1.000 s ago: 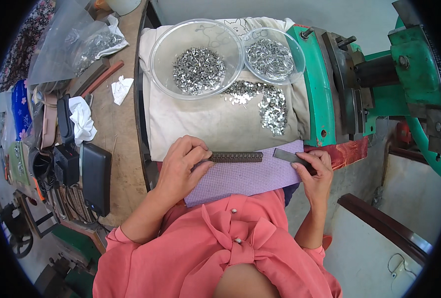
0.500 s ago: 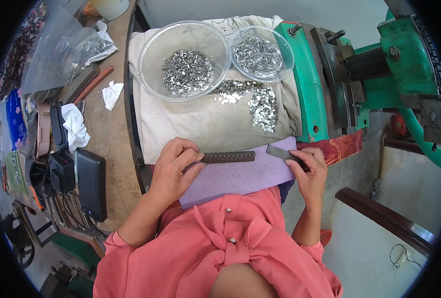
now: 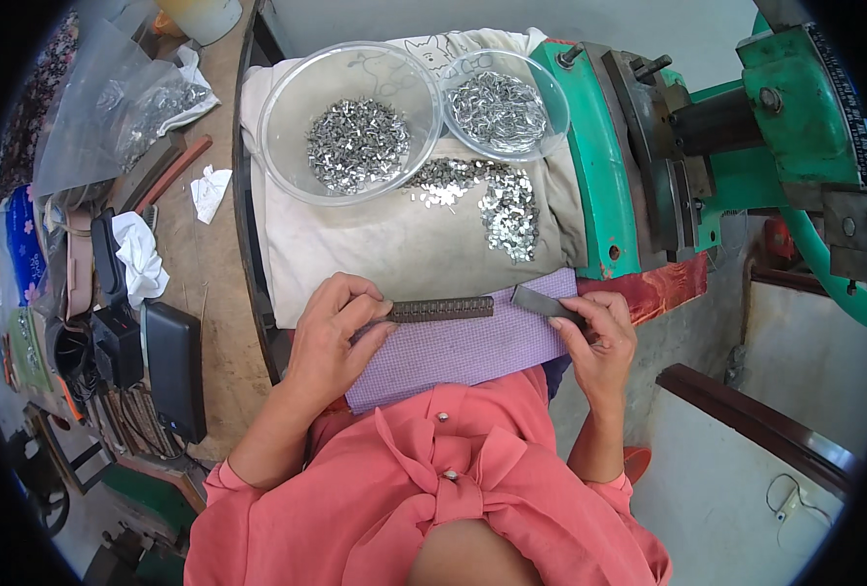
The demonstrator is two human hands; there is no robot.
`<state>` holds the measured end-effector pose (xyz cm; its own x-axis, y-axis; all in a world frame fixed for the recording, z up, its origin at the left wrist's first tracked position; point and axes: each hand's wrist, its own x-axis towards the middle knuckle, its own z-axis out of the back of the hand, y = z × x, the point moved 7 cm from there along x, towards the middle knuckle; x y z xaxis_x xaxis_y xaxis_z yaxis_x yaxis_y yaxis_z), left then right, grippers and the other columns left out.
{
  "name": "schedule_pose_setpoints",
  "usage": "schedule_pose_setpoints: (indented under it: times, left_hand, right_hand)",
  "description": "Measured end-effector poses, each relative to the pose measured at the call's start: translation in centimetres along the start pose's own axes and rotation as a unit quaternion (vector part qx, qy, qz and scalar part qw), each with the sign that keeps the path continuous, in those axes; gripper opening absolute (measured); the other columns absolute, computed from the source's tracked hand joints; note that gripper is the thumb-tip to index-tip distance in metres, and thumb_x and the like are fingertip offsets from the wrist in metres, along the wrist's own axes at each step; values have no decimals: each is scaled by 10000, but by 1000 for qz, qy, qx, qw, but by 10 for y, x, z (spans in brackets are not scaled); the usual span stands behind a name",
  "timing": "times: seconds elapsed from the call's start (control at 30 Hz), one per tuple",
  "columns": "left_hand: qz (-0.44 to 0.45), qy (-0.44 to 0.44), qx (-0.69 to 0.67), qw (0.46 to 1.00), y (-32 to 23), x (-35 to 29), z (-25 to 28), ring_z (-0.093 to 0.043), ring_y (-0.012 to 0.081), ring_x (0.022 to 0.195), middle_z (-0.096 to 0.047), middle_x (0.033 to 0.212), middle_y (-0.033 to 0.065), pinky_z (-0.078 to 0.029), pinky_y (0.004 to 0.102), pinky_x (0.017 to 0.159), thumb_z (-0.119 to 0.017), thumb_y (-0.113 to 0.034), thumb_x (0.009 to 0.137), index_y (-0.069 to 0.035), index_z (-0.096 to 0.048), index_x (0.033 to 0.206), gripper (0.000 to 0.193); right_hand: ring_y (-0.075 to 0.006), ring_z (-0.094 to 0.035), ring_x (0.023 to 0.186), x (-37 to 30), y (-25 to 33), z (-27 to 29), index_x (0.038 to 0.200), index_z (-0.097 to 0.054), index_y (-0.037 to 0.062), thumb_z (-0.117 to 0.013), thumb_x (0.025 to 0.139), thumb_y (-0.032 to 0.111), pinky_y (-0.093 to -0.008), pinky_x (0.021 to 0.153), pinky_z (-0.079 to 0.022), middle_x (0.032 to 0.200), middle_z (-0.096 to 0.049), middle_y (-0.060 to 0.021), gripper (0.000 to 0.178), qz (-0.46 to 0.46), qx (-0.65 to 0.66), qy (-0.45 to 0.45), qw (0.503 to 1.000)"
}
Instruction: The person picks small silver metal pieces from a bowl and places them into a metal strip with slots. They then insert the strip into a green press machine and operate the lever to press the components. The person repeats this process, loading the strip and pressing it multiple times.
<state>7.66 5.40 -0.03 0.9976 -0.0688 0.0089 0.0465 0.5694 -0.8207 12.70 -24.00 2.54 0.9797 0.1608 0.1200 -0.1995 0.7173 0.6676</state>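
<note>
My left hand (image 3: pixel 340 332) grips one end of a dark slotted bar (image 3: pixel 441 310) between thumb and fingers. A row of small notches runs along the bar, which is held level over a purple checked cloth (image 3: pixel 443 356) on my lap. A flat grey metal bar (image 3: pixel 543 301) is pinched in my right hand (image 3: pixel 599 337), tilted, its free end close to the slotted bar but apart from it. Beyond my hands, small shiny metal pieces (image 3: pixel 509 217) lie heaped on a beige cloth (image 3: pixel 355 244).
At the back stand a large clear tub (image 3: pixel 269 146) of small metal pieces and a smaller clear bowl (image 3: pixel 562 127) of shiny metal parts. A green machine (image 3: pixel 599 195) rises at right. The wooden bench (image 3: pixel 228 342) at left carries a black case (image 3: pixel 174 371) and crumpled tissue (image 3: pixel 140 259).
The slotted bar has turned slightly, so its notched face shows more. The whole view has shifted a little; both hands keep their holds.
</note>
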Motion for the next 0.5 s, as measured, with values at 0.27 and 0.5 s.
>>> schedule_pose_setpoints:
  times: [0.27, 0.5]
  left_hand:
    - [36, -17, -69, 997, 0, 2, 7, -606, 244, 967, -604, 1047, 116, -485, 320, 819, -728, -62, 828, -8, -625, 970, 184]
    - [83, -19, -112, 990, 6, 0, 9, -591, 230, 931, -592, 1072, 121, -478, 313, 804, -665, -115, 930, -16, -587, 900, 130]
  right_hand:
    - [-252, -591, 832, 24, 61, -26, 955, -745, 58, -847, 679, 74, -354, 705, -475, 891, -623, -59, 294, 166, 19, 47, 985]
    - [-261, -583, 821, 32, 90, -56, 973, -721, 63, -822, 709, 92, -366, 694, -491, 917, -609, -63, 283, 223, 31, 118, 967]
